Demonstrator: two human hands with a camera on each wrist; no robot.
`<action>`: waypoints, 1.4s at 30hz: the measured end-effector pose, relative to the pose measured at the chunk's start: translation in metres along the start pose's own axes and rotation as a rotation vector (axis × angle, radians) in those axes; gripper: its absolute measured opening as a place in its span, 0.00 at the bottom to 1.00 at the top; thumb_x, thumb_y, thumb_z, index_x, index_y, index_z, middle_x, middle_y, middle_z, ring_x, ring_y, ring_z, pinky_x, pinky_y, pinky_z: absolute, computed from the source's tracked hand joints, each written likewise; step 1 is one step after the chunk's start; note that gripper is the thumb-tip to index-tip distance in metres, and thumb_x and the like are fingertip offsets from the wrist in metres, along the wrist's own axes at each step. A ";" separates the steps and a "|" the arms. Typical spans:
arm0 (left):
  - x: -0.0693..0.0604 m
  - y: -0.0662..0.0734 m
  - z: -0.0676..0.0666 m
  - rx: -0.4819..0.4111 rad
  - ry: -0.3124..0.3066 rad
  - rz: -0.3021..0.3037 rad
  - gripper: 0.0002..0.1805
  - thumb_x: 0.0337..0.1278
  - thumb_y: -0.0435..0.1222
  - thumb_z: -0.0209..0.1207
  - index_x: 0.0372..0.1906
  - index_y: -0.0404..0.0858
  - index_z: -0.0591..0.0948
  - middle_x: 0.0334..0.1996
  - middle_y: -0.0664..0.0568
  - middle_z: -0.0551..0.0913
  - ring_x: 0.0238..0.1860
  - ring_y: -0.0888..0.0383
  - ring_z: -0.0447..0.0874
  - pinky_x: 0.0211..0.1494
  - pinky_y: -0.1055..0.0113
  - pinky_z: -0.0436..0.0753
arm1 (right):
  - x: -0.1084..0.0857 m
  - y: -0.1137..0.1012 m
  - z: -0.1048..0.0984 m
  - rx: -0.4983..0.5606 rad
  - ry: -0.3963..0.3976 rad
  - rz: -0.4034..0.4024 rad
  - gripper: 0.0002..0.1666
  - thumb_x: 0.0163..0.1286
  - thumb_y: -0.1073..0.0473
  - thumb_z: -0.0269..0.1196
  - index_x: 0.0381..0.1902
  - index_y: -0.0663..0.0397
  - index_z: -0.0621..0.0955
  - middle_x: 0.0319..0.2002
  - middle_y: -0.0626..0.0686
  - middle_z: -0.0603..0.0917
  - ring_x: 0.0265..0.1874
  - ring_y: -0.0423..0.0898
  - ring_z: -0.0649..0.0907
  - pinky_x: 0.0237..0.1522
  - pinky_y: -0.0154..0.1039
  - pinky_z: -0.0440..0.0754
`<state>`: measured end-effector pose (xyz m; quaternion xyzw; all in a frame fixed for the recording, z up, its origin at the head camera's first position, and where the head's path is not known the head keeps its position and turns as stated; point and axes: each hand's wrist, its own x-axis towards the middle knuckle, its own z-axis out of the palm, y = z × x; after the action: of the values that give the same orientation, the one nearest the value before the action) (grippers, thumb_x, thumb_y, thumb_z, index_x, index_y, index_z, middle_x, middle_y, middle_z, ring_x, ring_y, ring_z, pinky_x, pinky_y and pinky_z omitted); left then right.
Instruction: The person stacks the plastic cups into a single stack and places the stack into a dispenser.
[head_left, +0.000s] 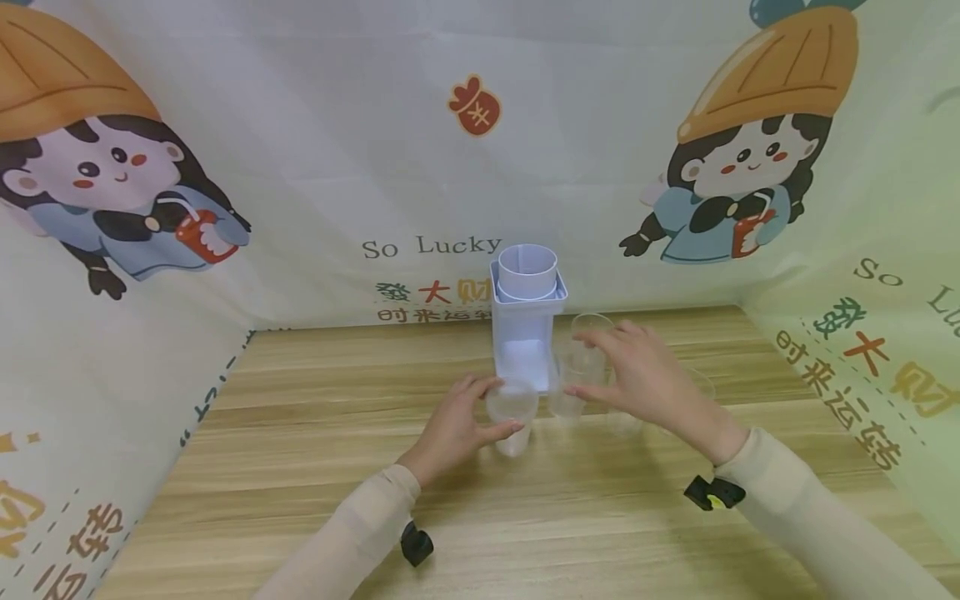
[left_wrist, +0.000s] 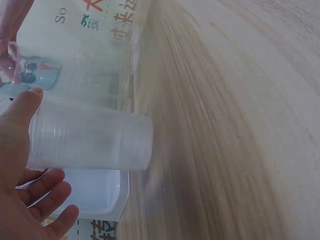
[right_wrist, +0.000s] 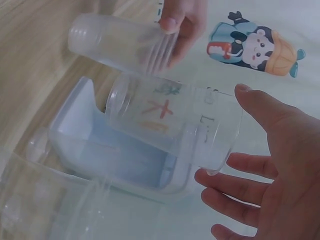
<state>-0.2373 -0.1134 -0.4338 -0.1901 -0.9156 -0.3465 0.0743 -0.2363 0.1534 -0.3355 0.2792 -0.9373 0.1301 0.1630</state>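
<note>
My left hand (head_left: 457,425) holds a frosted plastic cup (head_left: 512,408) near its rim, thumb on the near side; the stacked ridges at its mouth in the right wrist view look like nested cups (right_wrist: 120,42). It is upright, close to the tabletop. With thumb and fingertips, my right hand (head_left: 648,379) pinches a clear plastic cup (right_wrist: 172,125) by its rim, raised beside the white holder (head_left: 525,333). That holder stands at the back, a round tube (head_left: 527,271) in its top and an open bay below. More clear cups (head_left: 566,400) are beneath my right hand, partly hidden.
A wood-grain table (head_left: 315,517) carries everything. Behind it hangs a printed cloth (head_left: 322,150) with cartoon figures and lettering, which also covers both sides. At the right, another clear cup (right_wrist: 45,200) stands close to my right wrist.
</note>
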 end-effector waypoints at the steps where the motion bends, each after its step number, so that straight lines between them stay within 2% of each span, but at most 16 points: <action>1: 0.000 0.000 0.000 0.001 -0.001 0.002 0.39 0.49 0.55 0.70 0.64 0.39 0.75 0.60 0.45 0.77 0.62 0.48 0.76 0.64 0.51 0.78 | 0.002 0.000 -0.002 -0.010 0.005 -0.008 0.41 0.55 0.34 0.71 0.60 0.53 0.78 0.48 0.54 0.87 0.50 0.56 0.81 0.54 0.57 0.77; 7: 0.000 -0.001 -0.001 -0.008 -0.007 0.000 0.39 0.49 0.55 0.71 0.64 0.39 0.75 0.59 0.47 0.77 0.60 0.49 0.77 0.64 0.52 0.79 | 0.011 -0.004 -0.013 -0.048 0.045 -0.045 0.41 0.54 0.34 0.72 0.59 0.53 0.79 0.48 0.54 0.88 0.48 0.56 0.82 0.55 0.57 0.76; 13: 0.001 -0.003 0.000 -0.007 -0.004 -0.003 0.39 0.49 0.54 0.71 0.63 0.39 0.76 0.59 0.47 0.78 0.60 0.50 0.77 0.63 0.53 0.79 | 0.017 -0.010 -0.021 -0.022 0.036 -0.035 0.43 0.56 0.34 0.70 0.62 0.52 0.77 0.51 0.55 0.87 0.51 0.55 0.81 0.58 0.58 0.74; 18: 0.000 -0.003 0.000 0.005 0.013 0.013 0.38 0.48 0.53 0.72 0.62 0.39 0.76 0.57 0.47 0.78 0.58 0.50 0.78 0.62 0.54 0.79 | 0.023 -0.018 -0.023 0.005 0.035 -0.040 0.41 0.56 0.33 0.70 0.62 0.49 0.78 0.52 0.53 0.87 0.52 0.54 0.81 0.58 0.56 0.74; 26: -0.001 -0.003 0.000 -0.006 0.025 0.024 0.37 0.48 0.52 0.72 0.61 0.38 0.77 0.57 0.47 0.79 0.59 0.49 0.77 0.62 0.53 0.80 | 0.032 -0.033 -0.018 0.023 0.019 -0.078 0.44 0.56 0.33 0.70 0.63 0.50 0.77 0.56 0.53 0.85 0.55 0.56 0.81 0.62 0.56 0.73; 32: -0.001 -0.003 0.000 -0.016 0.024 0.020 0.37 0.47 0.52 0.73 0.61 0.38 0.77 0.56 0.47 0.79 0.59 0.49 0.77 0.62 0.53 0.79 | 0.038 -0.043 -0.013 0.024 0.030 -0.115 0.43 0.56 0.33 0.70 0.63 0.51 0.77 0.55 0.53 0.86 0.56 0.55 0.81 0.64 0.56 0.73; 38: 0.001 -0.004 0.001 -0.004 0.022 0.036 0.37 0.48 0.53 0.72 0.61 0.38 0.77 0.54 0.49 0.79 0.56 0.51 0.78 0.60 0.54 0.80 | 0.039 -0.045 -0.008 0.026 0.025 -0.118 0.42 0.56 0.34 0.70 0.62 0.51 0.77 0.56 0.53 0.85 0.57 0.56 0.80 0.63 0.57 0.74; 42: 0.002 -0.004 0.001 -0.006 0.012 0.025 0.37 0.48 0.53 0.72 0.61 0.38 0.77 0.54 0.49 0.79 0.56 0.51 0.78 0.61 0.54 0.80 | 0.039 -0.044 -0.005 0.016 0.024 -0.120 0.42 0.56 0.33 0.70 0.61 0.51 0.78 0.56 0.55 0.84 0.57 0.57 0.81 0.61 0.57 0.75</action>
<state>-0.2404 -0.1146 -0.4363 -0.1998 -0.9115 -0.3495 0.0838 -0.2412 0.1002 -0.3095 0.3345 -0.9158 0.1310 0.1795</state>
